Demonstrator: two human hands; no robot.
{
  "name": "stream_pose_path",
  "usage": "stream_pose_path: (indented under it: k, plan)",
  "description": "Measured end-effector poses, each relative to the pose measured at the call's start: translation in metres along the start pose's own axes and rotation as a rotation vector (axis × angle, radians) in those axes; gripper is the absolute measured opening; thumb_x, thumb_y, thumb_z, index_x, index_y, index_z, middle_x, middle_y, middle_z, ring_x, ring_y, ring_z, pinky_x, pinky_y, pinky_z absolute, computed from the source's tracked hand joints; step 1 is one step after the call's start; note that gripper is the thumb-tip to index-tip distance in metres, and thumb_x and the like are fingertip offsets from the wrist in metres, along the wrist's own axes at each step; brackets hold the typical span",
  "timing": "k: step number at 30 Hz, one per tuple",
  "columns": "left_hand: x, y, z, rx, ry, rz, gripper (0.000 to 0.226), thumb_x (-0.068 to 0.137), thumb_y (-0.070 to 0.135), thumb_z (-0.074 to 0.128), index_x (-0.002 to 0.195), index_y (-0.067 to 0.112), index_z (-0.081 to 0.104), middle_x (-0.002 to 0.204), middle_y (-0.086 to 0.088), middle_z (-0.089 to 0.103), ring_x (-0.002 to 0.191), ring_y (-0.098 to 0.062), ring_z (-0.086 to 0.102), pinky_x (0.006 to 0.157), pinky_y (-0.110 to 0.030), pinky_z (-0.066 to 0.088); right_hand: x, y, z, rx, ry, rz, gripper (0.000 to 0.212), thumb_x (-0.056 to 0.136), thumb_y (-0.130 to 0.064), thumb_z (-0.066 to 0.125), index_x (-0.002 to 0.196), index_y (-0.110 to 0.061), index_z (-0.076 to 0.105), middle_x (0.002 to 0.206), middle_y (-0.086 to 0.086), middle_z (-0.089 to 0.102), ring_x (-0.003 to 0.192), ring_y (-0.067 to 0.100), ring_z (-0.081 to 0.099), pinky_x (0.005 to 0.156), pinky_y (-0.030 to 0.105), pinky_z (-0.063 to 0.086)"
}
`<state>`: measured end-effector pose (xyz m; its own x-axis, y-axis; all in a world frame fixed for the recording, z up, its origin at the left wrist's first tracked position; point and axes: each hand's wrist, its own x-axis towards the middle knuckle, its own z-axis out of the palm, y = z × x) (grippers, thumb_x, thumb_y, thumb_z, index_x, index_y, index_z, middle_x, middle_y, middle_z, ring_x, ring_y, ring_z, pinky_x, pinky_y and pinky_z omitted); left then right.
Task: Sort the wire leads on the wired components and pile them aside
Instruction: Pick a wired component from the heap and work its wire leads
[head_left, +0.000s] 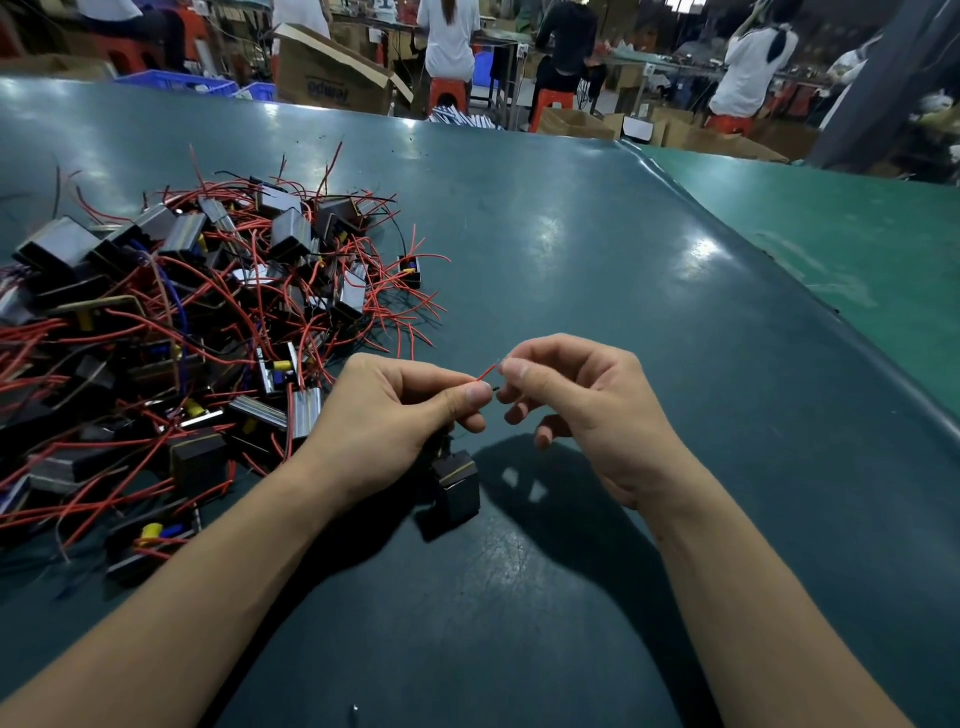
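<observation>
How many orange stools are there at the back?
3 that I can see: one stool under the middle worker, one just right of it, and one far right. Others may be hidden behind boxes.

We look across a dark teal table (545, 249) whose glossy top throws back pale patches of overhead light. At two o'clock a brighter green table (852, 244) butts against it. Beyond the far edge, from eleven to one o'clock, workers in white and black tops sit with their backs to us on red stools (448, 93). An open cardboard box (332, 78) stands at twelve o'clock, blue crates (182, 83) at eleven, and a grey pillar (872, 83) rises at two.
</observation>
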<state>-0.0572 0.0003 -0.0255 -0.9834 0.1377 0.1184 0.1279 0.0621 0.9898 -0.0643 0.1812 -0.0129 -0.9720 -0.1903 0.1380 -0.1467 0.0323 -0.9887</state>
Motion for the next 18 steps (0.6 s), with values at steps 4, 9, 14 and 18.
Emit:
stream_pose_path:
  k: [4, 9, 14, 18]
  plan:
    - [0.0016, -0.0009, -0.0022, 0.013, 0.025, -0.016, 0.013, 0.069, 0.034, 0.075, 0.073, 0.023, 0.079, 0.068, -0.003, 0.074, 0.057, -0.008, 0.055, 0.052, -0.014, 0.045, -0.0006, -0.0025, -0.0021, -0.054, 0.011, -0.019, 0.004, 0.087, -0.011, 0.071, 0.083, -0.011, 0.070, 0.072, 0.005, 0.071, 0.061, 0.015, 0.064, 0.043, 0.023, 0.045]
    - [0.0015, -0.0012, -0.0008, 0.035, 0.010, -0.017, 0.009, 0.074, 0.026, 0.076, 0.075, 0.017, 0.079, 0.068, -0.004, 0.074, 0.048, 0.001, 0.051, 0.049, -0.011, 0.042, 0.0009, 0.0026, 0.0036, -0.112, 0.117, -0.029, 0.006, 0.086, -0.012, 0.072, 0.082, -0.014, 0.069, 0.067, 0.001, 0.068, 0.057, 0.014, 0.063, 0.041, 0.025, 0.045]
    - [0.0006, -0.0011, -0.0008, 0.047, 0.000, -0.007, 0.012, 0.074, 0.030, 0.074, 0.077, 0.019, 0.078, 0.068, -0.003, 0.074, 0.054, -0.006, 0.052, 0.051, -0.012, 0.043, 0.0006, 0.0021, 0.0015, -0.106, 0.061, -0.038, 0.011, 0.091, -0.007, 0.065, 0.083, -0.014, 0.067, 0.067, 0.000, 0.066, 0.061, 0.012, 0.064, 0.044, 0.023, 0.045]
    - [0.0004, 0.0001, -0.0012, 0.032, -0.021, 0.003, 0.012, 0.075, 0.028, 0.073, 0.077, 0.018, 0.078, 0.069, -0.005, 0.074, 0.057, -0.012, 0.051, 0.050, -0.015, 0.042, -0.0001, -0.0017, 0.0045, -0.035, -0.019, 0.077, 0.017, 0.096, -0.008, 0.054, 0.081, -0.012, 0.061, 0.065, -0.003, 0.062, 0.065, 0.012, 0.064, 0.043, 0.022, 0.045]
